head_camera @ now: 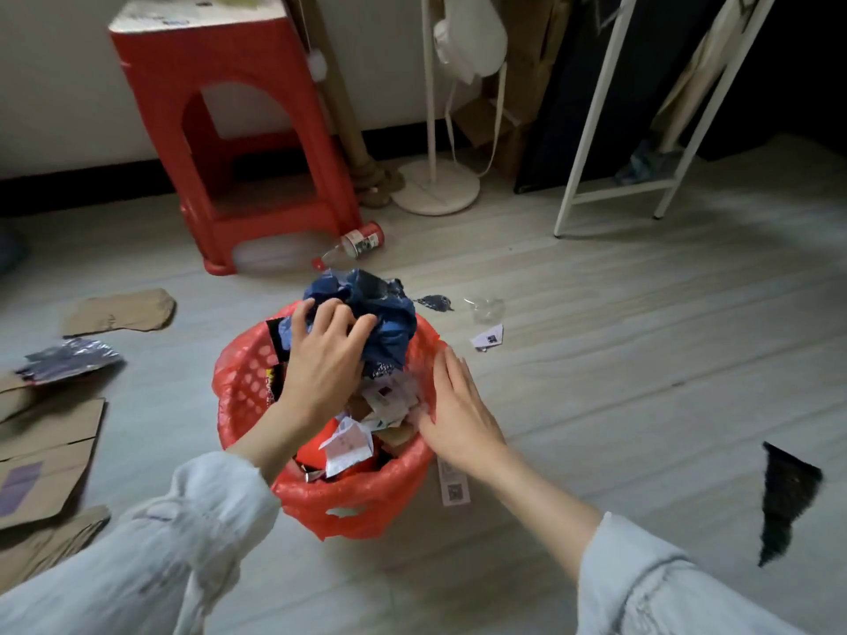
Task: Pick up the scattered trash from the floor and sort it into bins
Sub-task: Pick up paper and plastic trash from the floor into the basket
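Note:
A red basket bin (348, 497) lined with a red plastic bag stands on the floor in front of me, full of paper scraps and wrappers. On top of it sits a crumpled blue plastic bag (385, 309). My left hand (321, 359) is over the bin with its fingers curled onto that blue bag. My right hand (453, 410) lies flat, fingers together, against the bin's right rim and the clear plastic there; I cannot tell whether it grips anything.
Loose on the floor lie a plastic bottle (355, 245), a clear cup (486, 309), a paper scrap (488, 337), a label (453, 483), a black torn piece (783, 497), a silver wrapper (68, 359) and cardboard (46, 456). A red stool (229, 144) stands behind.

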`<state>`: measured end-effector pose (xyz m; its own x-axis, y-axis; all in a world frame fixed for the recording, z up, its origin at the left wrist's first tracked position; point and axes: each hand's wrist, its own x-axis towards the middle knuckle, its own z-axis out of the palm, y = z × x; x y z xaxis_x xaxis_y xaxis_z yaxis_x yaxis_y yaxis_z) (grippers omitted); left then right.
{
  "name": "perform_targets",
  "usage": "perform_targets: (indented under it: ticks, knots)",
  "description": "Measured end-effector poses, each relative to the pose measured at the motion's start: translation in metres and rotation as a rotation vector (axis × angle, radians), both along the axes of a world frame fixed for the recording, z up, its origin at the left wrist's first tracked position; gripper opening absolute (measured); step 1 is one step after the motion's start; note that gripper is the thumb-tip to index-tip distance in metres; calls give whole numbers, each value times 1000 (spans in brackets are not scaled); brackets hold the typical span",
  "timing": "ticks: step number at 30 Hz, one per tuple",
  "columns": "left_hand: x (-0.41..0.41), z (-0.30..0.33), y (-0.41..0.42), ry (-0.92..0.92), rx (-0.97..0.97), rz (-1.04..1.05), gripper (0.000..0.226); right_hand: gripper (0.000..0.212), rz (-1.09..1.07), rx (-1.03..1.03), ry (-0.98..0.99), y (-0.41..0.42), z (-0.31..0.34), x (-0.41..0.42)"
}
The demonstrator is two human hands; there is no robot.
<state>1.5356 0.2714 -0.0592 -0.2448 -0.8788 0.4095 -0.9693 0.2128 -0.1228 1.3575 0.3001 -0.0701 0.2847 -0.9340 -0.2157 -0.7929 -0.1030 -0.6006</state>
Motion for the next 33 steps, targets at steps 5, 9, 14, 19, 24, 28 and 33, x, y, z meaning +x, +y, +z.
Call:
perform_targets:
  ticks: [5, 9, 14, 19, 24, 28, 33]
  knots:
    - [6, -43, -16, -137, 190, -24, 51, 71, -20, -77, -21, 1, -23, 5]
    - [6, -78, -3, -251, 519, -37, 60, 73, -18, -106, -31, 1, -33, 7]
    - [16, -94, -7, -207, 672, 35, 61, 76, -4, -117, -53, -1, -34, 17]
    - [11, -96, -16, -185, 888, 85, 53, 78, 0, -110, -18, -1, -34, 17]
    - [8, -107, -11, -231, 944, 115, 54, 75, -3, -102, 25, -1, -35, 18]
    - [5, -101, -7, -279, 925, 85, 60, 76, -20, -106, 65, -2, -34, 20]
    - [16, -71, 4, -316, 540, -110, 59, 68, -16, -128, 114, -1, -34, 21]
